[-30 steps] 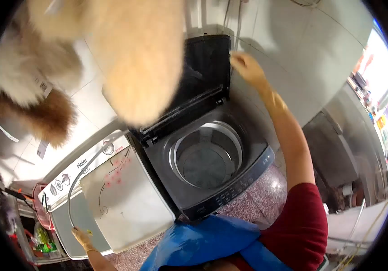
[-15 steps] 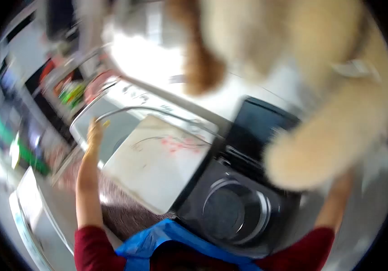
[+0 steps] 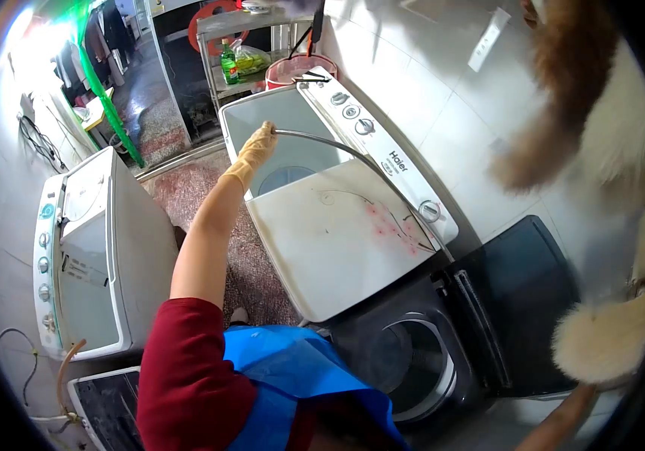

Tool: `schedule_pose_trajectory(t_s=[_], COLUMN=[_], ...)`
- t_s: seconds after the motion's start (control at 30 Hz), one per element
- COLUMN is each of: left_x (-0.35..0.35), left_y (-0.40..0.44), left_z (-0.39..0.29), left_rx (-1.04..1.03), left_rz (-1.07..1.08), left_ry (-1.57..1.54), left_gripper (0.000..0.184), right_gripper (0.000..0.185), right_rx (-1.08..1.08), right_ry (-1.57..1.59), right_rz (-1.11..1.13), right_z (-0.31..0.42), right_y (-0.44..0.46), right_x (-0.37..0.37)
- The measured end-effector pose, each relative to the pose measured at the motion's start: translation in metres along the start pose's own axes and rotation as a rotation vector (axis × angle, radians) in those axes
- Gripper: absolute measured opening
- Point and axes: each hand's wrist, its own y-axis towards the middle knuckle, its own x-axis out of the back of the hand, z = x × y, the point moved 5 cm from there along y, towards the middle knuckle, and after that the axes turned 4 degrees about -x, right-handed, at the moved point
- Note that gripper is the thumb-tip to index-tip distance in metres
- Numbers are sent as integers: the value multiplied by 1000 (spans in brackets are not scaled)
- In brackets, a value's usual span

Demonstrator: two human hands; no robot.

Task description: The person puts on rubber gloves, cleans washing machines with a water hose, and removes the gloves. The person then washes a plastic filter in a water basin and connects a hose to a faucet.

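Observation:
My left hand (image 3: pixel 257 146), in a yellow rubber glove, is closed around the end of a thin grey hose (image 3: pixel 345 147). It is above the open, grey-lidded part of the white Haier washing machine (image 3: pixel 300 289). The hose runs back across the control panel to the machine's far corner. Only my right forearm (image 3: pixel 563 422) shows at the lower right. A cream furry piece (image 3: pixel 600 342) covers the hand, so its grip is hidden. Brown and white fur (image 3: pixel 570 83), perhaps of a large plush toy, is blurred at the upper right.
A black top-loading washer (image 3: pixel 405 368) with its lid (image 3: pixel 521 301) raised adjoins the white one. Another white washer (image 3: pixel 131 248) stands at left. Behind are a metal shelf (image 3: pixel 206 52) with a green bottle (image 3: pixel 229 64) and a pink bucket (image 3: pixel 326 65).
The view has turned and cleared of blur. The furry thing now covers less of the view, at the right edge. My left hand still holds the hose, now nearer the control panel.

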Motion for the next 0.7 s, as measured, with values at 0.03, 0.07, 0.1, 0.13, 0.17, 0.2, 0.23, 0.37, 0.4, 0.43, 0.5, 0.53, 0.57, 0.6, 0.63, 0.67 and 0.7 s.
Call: schedule_pose_trajectory(t_s=[0.03, 0.07, 0.1, 0.13, 0.17, 0.2, 0.23, 0.37, 0.4, 0.43, 0.5, 0.53, 0.57, 0.6, 0.63, 0.67, 0.7], left_x=[7, 10, 13, 13, 11, 5, -1, -5, -8, -16, -30, -34, -43, -49, -53, -59, -68], left_y=[-5, -6, -7, -8, -6, -2, 2, 17, 24, 33, 53, 64, 75, 89, 105, 116, 124], left_z=[-5, -3, -3, 1, 8, 17, 30, 34, 37, 40, 52, 55, 56, 58, 54, 51, 54], left_rx=[-84, -81, -39, -4, 8, -2, 13, -102, -107, -152, -256, -271, -289, -309, -332, -357, -381], left_rz=[-60, -57, -30, 5, 37, 62, 75, 184, 218, 302, 441, 487, 598, 696, 721, 819, 915], left_ry=[119, 119, 106, 97, 75, 83, 59, 69, 66, 121, 210, 211, 262, 316, 315, 316, 319], left_gripper=[15, 15, 15, 14, 14, 14, 14, 14, 14, 15, 18, 18, 19, 21, 21, 20, 19], right_gripper=[41, 41, 41, 41, 42, 42, 42, 43, 43, 44, 44, 44, 45, 45, 46, 47, 46], right_rx=[-5, -9, -18, -20, -35, -34, -40, -57, -60, -68, -106, -135, -177, -219, -260, -304, -396], right_ry=[20, 40, 67, 99, 137, 192, 233, 430, 478, 525, 621, 682, 762, 854, 966, 1078, 1139], right_rz=[-26, -51, -84, -116, -152, -203, -250, -424, -446, -455, -408, -357, -297, -241, -228, -220, -102], right_z=[-7, -11, -17, -20, -26, -27, -32, -35, -33, -28, -17, -11, -3, 4, 4, 4, 2], right_y=[-9, -17, -27, -40, -54, -66, -84, -171, -194, -216, -257, -280, -304, -330, -361, -392, -420], right_x=[5, 8, 15, 22, 28, 41, 55, 112, 123, 128, 117, 104, 83, 59, 32, 4, -28])
